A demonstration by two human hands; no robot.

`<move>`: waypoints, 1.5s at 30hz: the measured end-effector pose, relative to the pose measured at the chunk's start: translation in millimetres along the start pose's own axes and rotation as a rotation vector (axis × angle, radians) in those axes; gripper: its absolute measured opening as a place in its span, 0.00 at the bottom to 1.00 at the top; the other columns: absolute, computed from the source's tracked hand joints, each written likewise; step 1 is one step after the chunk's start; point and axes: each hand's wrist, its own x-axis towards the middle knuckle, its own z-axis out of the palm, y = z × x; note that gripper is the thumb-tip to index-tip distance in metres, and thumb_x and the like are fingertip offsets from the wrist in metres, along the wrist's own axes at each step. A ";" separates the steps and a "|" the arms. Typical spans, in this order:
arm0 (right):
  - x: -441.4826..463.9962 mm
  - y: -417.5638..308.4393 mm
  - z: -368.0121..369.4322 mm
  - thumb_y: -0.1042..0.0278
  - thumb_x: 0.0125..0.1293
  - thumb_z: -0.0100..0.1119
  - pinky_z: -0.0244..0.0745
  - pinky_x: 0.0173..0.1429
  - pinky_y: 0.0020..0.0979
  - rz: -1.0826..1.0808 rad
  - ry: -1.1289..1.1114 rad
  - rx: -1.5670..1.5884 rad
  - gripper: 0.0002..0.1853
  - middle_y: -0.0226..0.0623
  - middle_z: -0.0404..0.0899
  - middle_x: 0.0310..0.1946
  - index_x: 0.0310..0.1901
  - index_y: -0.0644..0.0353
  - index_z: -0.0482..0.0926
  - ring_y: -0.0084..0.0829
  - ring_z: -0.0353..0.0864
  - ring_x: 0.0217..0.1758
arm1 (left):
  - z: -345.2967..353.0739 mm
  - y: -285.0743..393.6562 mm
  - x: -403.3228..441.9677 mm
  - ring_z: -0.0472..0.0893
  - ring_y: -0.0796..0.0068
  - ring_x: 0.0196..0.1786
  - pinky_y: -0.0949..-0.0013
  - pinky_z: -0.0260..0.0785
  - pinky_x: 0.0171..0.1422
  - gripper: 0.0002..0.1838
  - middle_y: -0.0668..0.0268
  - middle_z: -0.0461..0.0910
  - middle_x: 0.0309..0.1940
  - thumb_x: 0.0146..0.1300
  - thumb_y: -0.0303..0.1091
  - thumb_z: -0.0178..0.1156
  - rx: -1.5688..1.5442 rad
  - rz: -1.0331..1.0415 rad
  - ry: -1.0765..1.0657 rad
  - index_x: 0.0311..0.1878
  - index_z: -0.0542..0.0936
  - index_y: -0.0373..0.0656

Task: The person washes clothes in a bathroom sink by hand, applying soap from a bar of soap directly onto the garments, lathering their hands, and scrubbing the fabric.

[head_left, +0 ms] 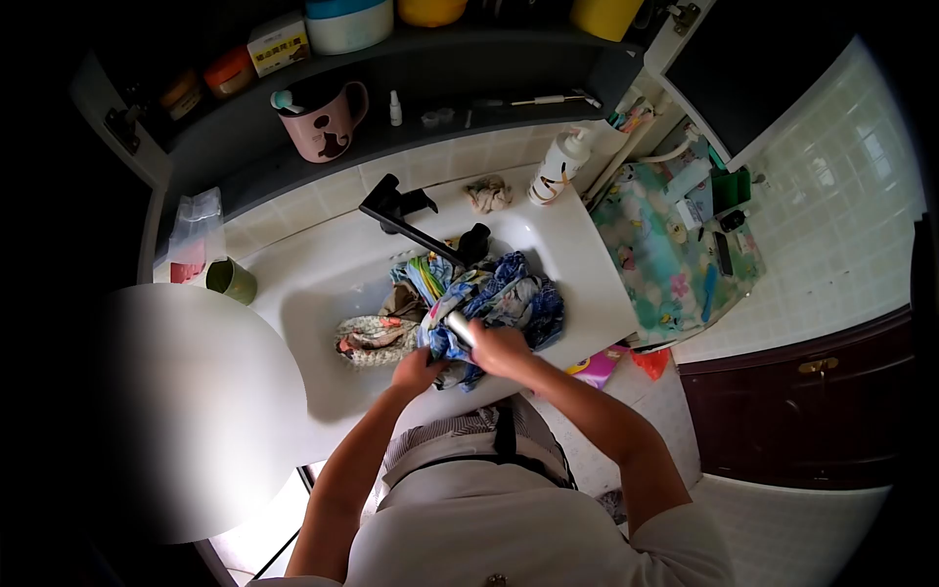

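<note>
A blue patterned cloth point(504, 293) lies bunched in the white sink point(323, 391). My left hand point(416, 372) is closed on its near edge. In my right hand point(497, 350) is a whitish oblong bar point(460, 329), pressed against the cloth; it looks like soap, though the fingers cover part of it. Left of the blue cloth sit a cream patterned cloth point(367, 342) and a brown cloth point(402, 300). The black faucet point(421, 235) reaches over the pile.
A white pump bottle point(558, 168) and a crumpled beige cloth point(487, 194) stand on the sink's back rim. A pink mug point(323, 129) is on the shelf above. To the left is a green cup point(232, 281); to the right, a small cluttered table point(650, 279).
</note>
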 end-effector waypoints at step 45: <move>-14.0 50.9 -16.7 0.57 0.75 0.40 0.71 0.55 0.47 -0.074 0.263 -0.027 0.19 0.58 0.75 0.51 0.54 0.66 0.66 0.54 0.74 0.58 | -1.5 3.6 -6.4 0.81 0.47 0.43 0.53 0.71 0.47 0.19 0.50 0.83 0.37 0.59 0.48 0.63 -0.077 0.027 0.036 0.44 0.80 0.41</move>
